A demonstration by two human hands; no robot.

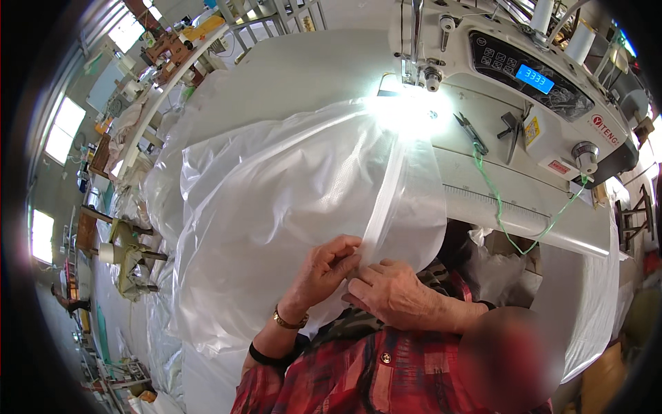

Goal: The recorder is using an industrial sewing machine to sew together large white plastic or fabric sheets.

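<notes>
A large sheet of translucent white plastic (269,200) spreads over the sewing table and hangs off its near side. A folded white strip (383,196) runs along it from the brightly lit needle area of the sewing machine (538,76) down toward me. At the strip's near end, my left hand (325,270) pinches the edge with thumb and fingers. My right hand (392,293) is closed on the same edge just to the right, nearly touching the left. The exact fold between the fingers is hidden.
Thread snips (472,133) on a green cord (498,207) and a small black tool (510,131) lie right of the needle. A ruler strip (510,203) runs along the table edge. A stool (127,259) and a cluttered bench (165,76) stand at left.
</notes>
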